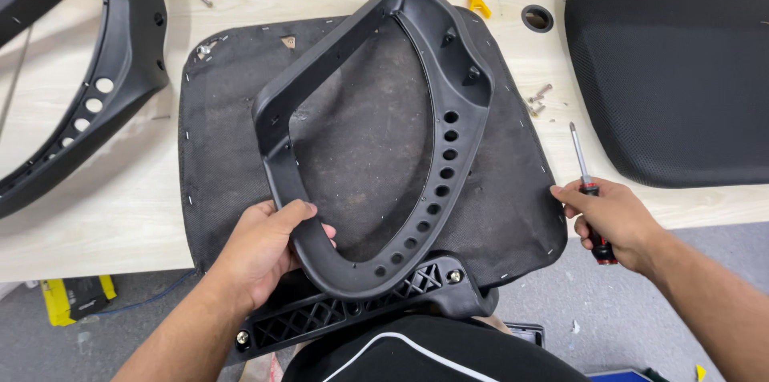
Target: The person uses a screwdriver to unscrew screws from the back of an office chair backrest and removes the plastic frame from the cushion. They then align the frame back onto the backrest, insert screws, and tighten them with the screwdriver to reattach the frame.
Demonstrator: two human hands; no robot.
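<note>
A black plastic chair armrest frame [448, 110] with a row of round holes lies on the upturned underside of a dark seat cushion [224, 150]. My left hand [264, 250] grips the frame's lower left curve, thumb over its top. My right hand [613, 218] holds a screwdriver [589, 190] with a red and black handle, its tip pointing away from me, beside the cushion's right edge. A black ribbed bracket [352, 310] with two screws sits under the frame's near end.
A second armrest frame [104, 86] lies at the far left on the pale wooden table [96, 214]. Another black cushion [673, 70] rests at right. Loose screws [538, 98], a yellow clip [478, 2] and a black ring [537, 18] lie near the back. A yellow box [76, 298] sits on the floor.
</note>
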